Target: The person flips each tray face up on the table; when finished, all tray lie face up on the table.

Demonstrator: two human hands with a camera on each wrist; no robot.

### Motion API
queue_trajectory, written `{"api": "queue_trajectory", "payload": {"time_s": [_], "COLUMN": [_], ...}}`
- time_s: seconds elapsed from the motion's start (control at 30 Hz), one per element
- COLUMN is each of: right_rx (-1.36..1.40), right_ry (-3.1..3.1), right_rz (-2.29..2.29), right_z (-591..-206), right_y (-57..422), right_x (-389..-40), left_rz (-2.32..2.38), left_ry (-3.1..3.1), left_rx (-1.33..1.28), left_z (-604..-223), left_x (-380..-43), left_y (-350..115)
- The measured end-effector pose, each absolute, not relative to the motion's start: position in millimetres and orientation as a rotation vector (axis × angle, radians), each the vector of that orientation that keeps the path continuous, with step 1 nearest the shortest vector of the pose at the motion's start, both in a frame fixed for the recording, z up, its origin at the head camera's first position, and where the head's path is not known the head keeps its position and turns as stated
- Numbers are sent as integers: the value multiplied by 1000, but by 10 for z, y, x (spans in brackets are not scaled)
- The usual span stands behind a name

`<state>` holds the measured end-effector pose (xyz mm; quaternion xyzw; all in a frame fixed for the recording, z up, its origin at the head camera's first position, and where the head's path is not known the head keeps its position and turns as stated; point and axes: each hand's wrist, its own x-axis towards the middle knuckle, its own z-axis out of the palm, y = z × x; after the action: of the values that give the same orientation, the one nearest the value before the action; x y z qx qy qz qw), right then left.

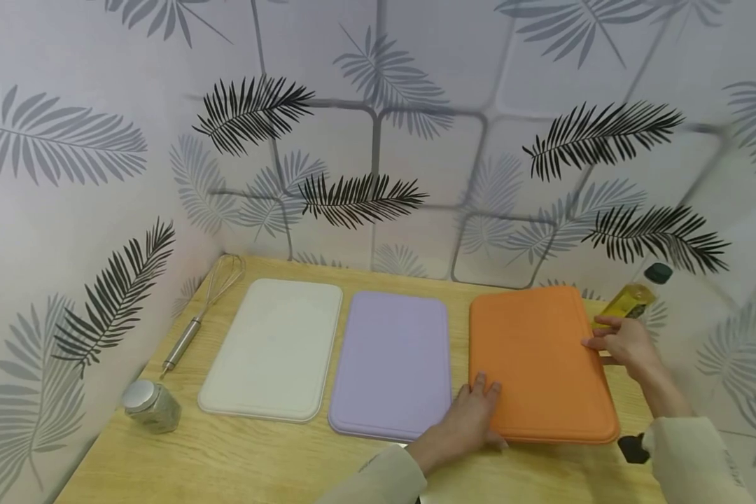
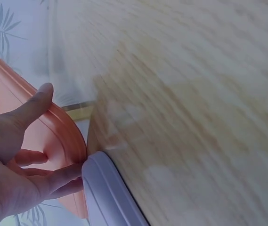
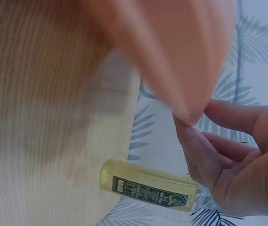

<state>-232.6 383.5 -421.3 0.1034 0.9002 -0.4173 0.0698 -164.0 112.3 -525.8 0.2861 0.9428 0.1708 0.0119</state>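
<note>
Nearest, at the surface's (image 1: 227,455) near edge, a pale sleeve (image 1: 378,479) leads to the left hand (image 1: 469,420), which grasps the orange board (image 1: 535,364) by its near left corner, some fingers over the left edge and the thumb at the near edge. The left wrist view shows other fingers close against a corner of the purple board (image 1: 390,364); whether they touch it, I cannot tell.

The orange board is at the right of the surface, its right side raised clear of the wood. Farther along that side, the right hand (image 1: 626,343) pinches the edge between thumb and fingers, its wrist in another pale sleeve (image 1: 693,455).

Toward the left edge, a jar (image 1: 157,409) with a silvery lid stands near the handle end of a whisk (image 1: 195,322). Between whisk and orange board, the white board (image 1: 274,350) and the purple one lie flat side by side, a narrow gap between them. The whisk lies along the left edge, wires toward the far left corner.

Just beyond the right hand, near the far right corner, stands a bottle (image 1: 630,301) of yellow liquid with a dark cap. Behind everything rises a leaf-patterned wall (image 1: 416,154).
</note>
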Motion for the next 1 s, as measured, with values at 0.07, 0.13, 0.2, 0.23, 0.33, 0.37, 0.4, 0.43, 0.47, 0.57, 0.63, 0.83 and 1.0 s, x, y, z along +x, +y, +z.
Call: {"api": "queue_trajectory", "payload": {"time_s": [0.07, 0.13, 0.2, 0.23, 0.33, 0.37, 0.4, 0.43, 0.47, 0.57, 0.63, 0.83, 1.0], "right_rx": [282, 270, 259, 252, 224, 215, 209, 205, 204, 200, 200, 144, 102], "right_ry": [2704, 2699, 2692, 2686, 2667, 2662, 2657, 2653, 2648, 2624, 2608, 2595, 2598], "right_rz": [-1265, -1269, -1264, -1263, -1257, -1259, -1263, -1266, -1275, -1315, -1336, -1394, -1414], "right_z": [-4168, -4127, -4090, -4074, -4035, -4023, -4012, -4003, -3992, -3959, -3937, -3868, -3821], "right_y": [3838, 3843, 3850, 3853, 3861, 3862, 3863, 3865, 3864, 3865, 3861, 3838, 3830], "right_x": [-2321, -2330, -2339, -2342, -2345, -2342, -2340, -2338, -2336, -2335, -2337, -2329, -2330], "left_rz": [549, 575, 604, 615, 628, 630, 630, 635, 639, 653, 665, 749, 835], "left_ry": [2943, 2933, 2918, 2910, 2900, 2899, 2900, 2895, 2893, 2892, 2891, 2854, 2808], "left_rx": [873, 848, 825, 819, 809, 810, 813, 810, 809, 817, 826, 859, 875], "left_z": [-5235, -5209, -5189, -5182, -5176, -5174, -5173, -5173, -5173, -5167, -5162, -5150, -5161], "left_x": [-1629, -1619, -1609, -1607, -1599, -1597, -1595, -1593, -1590, -1587, -1586, -1555, -1529], "left_y": [1131, 1139, 1145, 1148, 1151, 1152, 1153, 1153, 1153, 1153, 1151, 1144, 1139]}}
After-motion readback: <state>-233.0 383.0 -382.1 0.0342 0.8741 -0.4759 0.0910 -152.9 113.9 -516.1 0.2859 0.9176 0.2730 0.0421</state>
